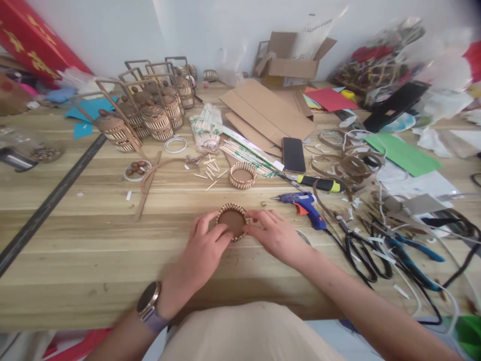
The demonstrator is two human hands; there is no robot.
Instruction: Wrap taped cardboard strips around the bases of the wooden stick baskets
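Note:
On the table in front of me stands a small round basket (232, 223) with a brown base and a wall of short upright sticks. My left hand (206, 245) grips its left side, thumb at the near rim and fingers round the outside. At the right edge, my right hand (273, 231) pinches the wall between thumb and fingers. A second round basket (243, 175) of the same kind sits just beyond. Several loose short sticks (211, 170) lie to its left. A blue glue gun (304, 204) rests right of my right hand.
Several lidded stick lanterns (156, 122) with tall handles stand back left. Cardboard sheets (268, 108), a phone (293, 154) and a yellow-black utility knife (319, 183) lie beyond the baskets. Black-handled scissors (363, 255), pliers (409, 255) and coiled brown strips (353, 160) crowd the right.

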